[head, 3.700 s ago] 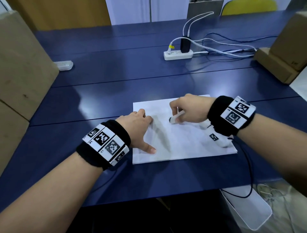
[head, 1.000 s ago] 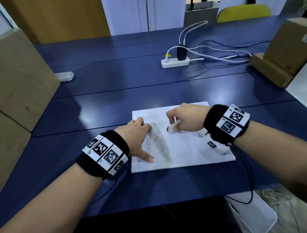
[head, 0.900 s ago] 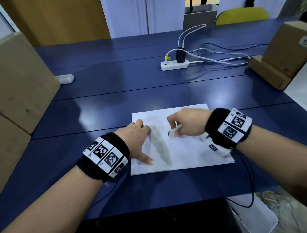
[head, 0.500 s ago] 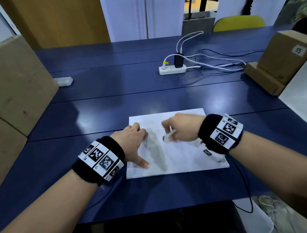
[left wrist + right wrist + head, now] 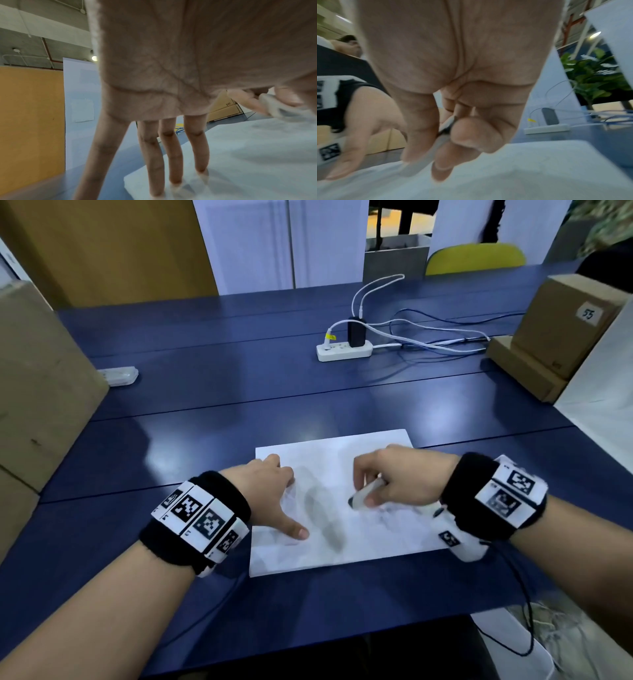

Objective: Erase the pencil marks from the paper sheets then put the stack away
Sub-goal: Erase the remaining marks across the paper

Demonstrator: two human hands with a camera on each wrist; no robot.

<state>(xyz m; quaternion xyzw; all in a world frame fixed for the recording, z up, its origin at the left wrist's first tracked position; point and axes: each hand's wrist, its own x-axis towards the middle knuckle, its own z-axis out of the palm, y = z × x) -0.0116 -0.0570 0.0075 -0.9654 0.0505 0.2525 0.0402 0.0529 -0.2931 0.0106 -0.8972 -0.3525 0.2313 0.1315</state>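
Observation:
A stack of white paper sheets (image 5: 373, 539) lies on the blue table (image 5: 239, 419) near its front edge. My left hand (image 5: 270, 491) rests on the stack's left part with straight, spread fingers (image 5: 200, 152) pressing it flat, thumb stretched toward me. My right hand (image 5: 394, 481) pinches a white eraser (image 5: 364, 494) with a dark tip, and that tip touches the sheet near its middle. The eraser (image 5: 440, 136) sits between thumb and fingers in the right wrist view. Faint grey smudges (image 5: 325, 518) show on the paper between the two hands.
A white power strip (image 5: 344, 350) with a black plug and trailing cables lies at the back. Cardboard boxes stand at the left (image 5: 37, 385) and back right (image 5: 561, 337). A small clear case (image 5: 118, 375) lies at far left. A yellow chair (image 5: 476, 256) stands behind the table.
My right hand has rubbed the eraser back and forth over the middle of the sheet, ending slightly nearer to me. The left hand has stayed pressed on the paper. My head view has tilted upward.

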